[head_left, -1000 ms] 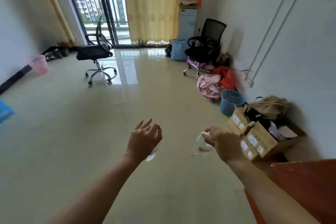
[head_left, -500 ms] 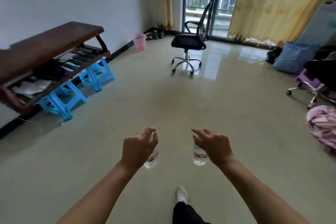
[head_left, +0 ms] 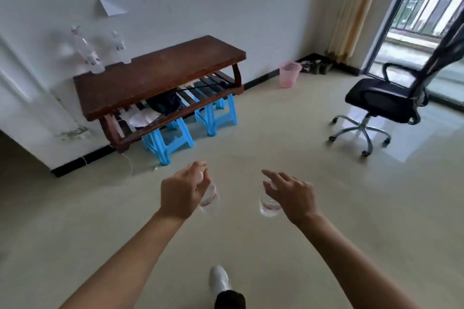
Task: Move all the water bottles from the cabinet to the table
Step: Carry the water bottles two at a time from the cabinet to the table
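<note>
at lower centre a water bottle [head_left: 210,199] is pinched near its top in the grip of the left hand [head_left: 180,193], a second bottle [head_left: 269,206] likewise by the right hand [head_left: 295,198]. two bottles [head_left: 88,54] are already stood on the table [head_left: 160,75], upper left. with such light pinches, either could be dropped mid-walk.

— Where does the light come from?
— Daylight through the balcony door [head_left: 424,5] at two o'clock; it glares off the floor [head_left: 426,143] at three o'clock.
— Is it sharp?
— No. The bottles [head_left: 88,52] at ten o'clock are smeared by motion blur, and straight lines bow near the edges.
</note>
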Tool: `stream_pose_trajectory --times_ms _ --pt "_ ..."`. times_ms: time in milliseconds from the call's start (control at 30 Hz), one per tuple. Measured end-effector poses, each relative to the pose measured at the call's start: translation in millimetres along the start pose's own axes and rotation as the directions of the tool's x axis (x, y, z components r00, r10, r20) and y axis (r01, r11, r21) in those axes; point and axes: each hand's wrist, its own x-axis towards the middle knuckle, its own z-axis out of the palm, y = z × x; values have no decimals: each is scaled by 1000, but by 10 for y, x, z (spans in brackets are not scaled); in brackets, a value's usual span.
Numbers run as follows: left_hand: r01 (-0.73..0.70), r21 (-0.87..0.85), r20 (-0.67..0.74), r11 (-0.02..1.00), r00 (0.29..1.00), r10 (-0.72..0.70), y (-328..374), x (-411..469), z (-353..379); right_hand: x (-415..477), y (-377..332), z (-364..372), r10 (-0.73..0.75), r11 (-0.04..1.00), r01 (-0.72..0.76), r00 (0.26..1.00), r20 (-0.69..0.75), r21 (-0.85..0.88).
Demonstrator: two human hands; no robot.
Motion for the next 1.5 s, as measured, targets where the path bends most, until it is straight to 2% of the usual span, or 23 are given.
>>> stream_pose_trajectory --times_ms 233,333,433,567,700,767,967,1200,1300,1500 --pt "110 10 113 994 987 -110 -1422 867 1059 1780 -97 1195 -37 999 43 979 198 -24" --pt "126 47 96 991 987 -130 -1992 1470 1292 2644 -205 1456 29 1000 -28 967 254 -8" --pt "176 32 56 984 982 -178 -2543 2056 1521 3502 -321 1716 27 998 -42 962 273 51" --pt "225 72 20 972 974 -227 -3185 2792 1944 4616 -411 2224 -86 992 64 973 215 109" --pt "330 114 -9 937 943 -331 -3775 3416 2461 5620 -456 2906 -227 973 204 935 271 109" --pt "389 153 -13 909 920 -391 -4144 3804 2760 6248 -443 3310 -272 957 234 928 255 171" --pt "435 215 -43 874 899 -437 -5106 4843 3230 7943 -782 4022 -361 930 318 882 301 184" --pt "517 215 -37 828 852 -523 -6143 5508 3707 9157 -1288 4700 -413 884 316 873 258 345" --pt "498 200 3 844 861 -508 -6612 5721 3967 9468 -1520 5012 -404 889 316 882 242 332" --pt "503 101 25 858 861 -508 -7536 6302 4324 10193 -1999 5478 -359 924 287 876 322 252"
